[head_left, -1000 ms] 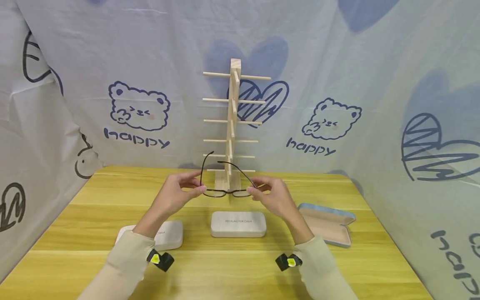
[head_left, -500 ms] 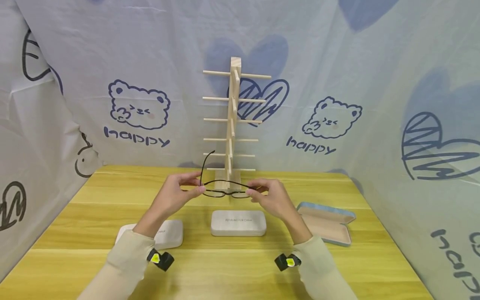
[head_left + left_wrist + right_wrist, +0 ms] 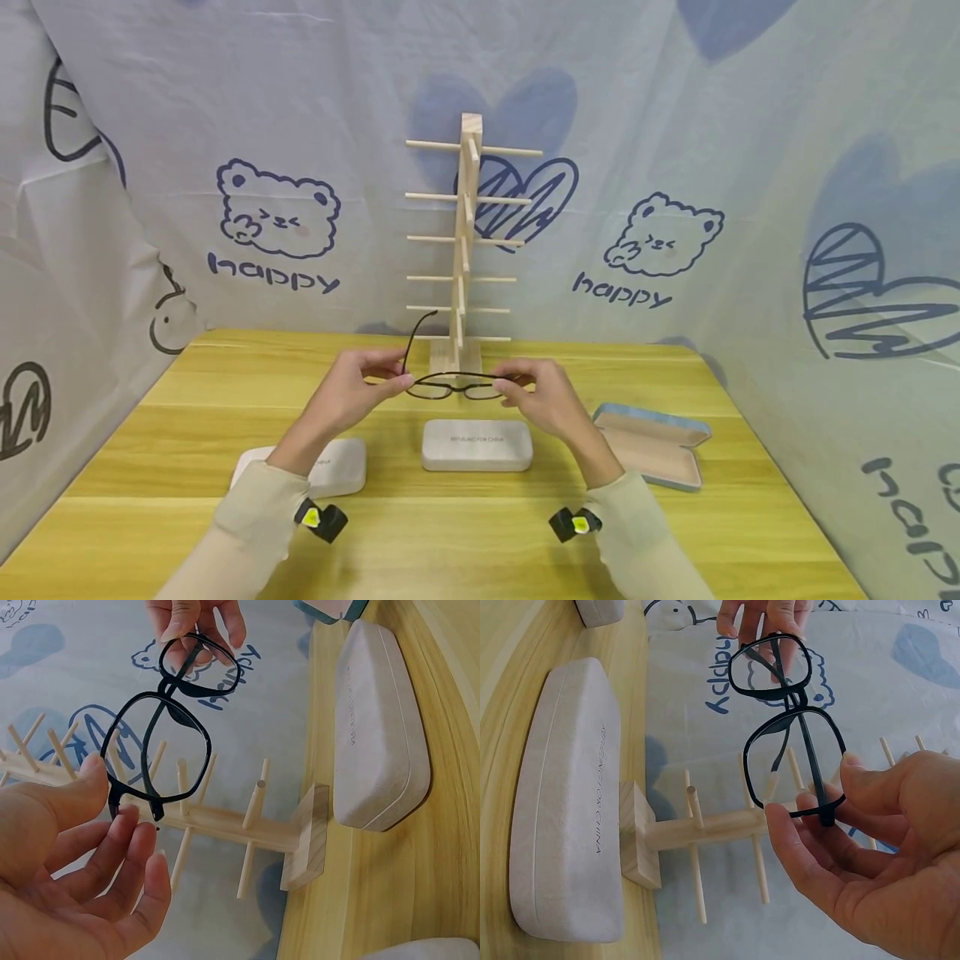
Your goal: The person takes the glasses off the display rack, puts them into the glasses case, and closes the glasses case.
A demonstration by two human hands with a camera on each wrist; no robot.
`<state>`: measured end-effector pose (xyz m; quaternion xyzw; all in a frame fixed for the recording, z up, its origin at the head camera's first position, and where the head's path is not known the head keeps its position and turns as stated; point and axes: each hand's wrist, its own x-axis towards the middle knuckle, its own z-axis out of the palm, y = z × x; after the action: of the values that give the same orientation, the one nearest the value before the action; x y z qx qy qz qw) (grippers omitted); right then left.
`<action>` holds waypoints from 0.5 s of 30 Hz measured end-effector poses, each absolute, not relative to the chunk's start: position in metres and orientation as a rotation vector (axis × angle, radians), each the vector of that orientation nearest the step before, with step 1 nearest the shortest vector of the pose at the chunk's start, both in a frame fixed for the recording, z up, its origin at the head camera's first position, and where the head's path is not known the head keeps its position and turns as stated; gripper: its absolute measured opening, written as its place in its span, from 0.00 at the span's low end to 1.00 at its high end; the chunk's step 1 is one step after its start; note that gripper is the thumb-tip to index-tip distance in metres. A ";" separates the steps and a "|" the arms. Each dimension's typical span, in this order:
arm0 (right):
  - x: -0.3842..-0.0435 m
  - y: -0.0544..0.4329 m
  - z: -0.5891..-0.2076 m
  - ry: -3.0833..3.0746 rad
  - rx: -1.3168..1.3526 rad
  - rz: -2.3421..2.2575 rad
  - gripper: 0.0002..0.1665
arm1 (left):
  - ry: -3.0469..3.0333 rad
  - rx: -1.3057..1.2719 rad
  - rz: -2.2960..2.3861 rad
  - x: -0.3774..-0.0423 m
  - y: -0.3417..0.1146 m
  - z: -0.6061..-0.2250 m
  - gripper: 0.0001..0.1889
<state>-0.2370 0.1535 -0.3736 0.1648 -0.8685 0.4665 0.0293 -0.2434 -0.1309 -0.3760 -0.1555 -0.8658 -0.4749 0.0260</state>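
Note:
A pair of black-framed eyeglasses point(image 3: 455, 388) is held up level between both hands, just in front of the wooden rack. My left hand point(image 3: 358, 385) pinches the left end of the frame, thumb on the rim. At the other end, my right hand point(image 3: 542, 393) pinches the rim by its hinge. The right temple arm lies folded across behind the lenses; the left one slants inward, partly folded. In the right wrist view, both temple arms cross behind the lenses of the eyeglasses point(image 3: 799, 697). A closed white glasses case point(image 3: 477, 450) sits below them on the table.
The pegged wooden display rack point(image 3: 460, 250) stands upright at the table's back. Another white case point(image 3: 345, 469) lies left, partly behind my left forearm. An open blue glasses case point(image 3: 654, 458) with pinkish lining lies right. A printed cloth point(image 3: 375, 100) hangs behind the table point(image 3: 465, 542).
The right temple arm has swung inward and now lies flat along the lenses. The left temple arm has tipped slightly inward and lower. Both hands stay nearly in place.

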 end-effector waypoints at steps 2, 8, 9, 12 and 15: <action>-0.237 0.154 -0.373 -2.683 0.508 1.439 0.12 | -2.676 -0.507 -1.460 -0.243 -0.132 -0.376 0.25; -0.236 0.154 -0.374 -2.689 0.515 1.458 0.12 | -2.683 -0.547 -1.451 -0.241 -0.132 -0.376 0.24; -0.236 0.154 -0.374 -2.688 0.514 1.460 0.12 | -2.685 -0.546 -1.453 -0.242 -0.132 -0.377 0.24; -0.236 0.154 -0.375 -2.685 0.513 1.451 0.12 | -2.683 -0.549 -1.452 -0.241 -0.130 -0.377 0.22; -0.237 0.153 -0.375 -2.687 0.505 1.437 0.12 | -2.677 -0.559 -1.460 -0.242 -0.129 -0.378 0.21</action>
<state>-0.2367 0.1532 -0.3746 0.1635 -0.8697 0.4650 0.0264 -0.2417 -0.1290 -0.3778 -0.1802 -0.8633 -0.4710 0.0209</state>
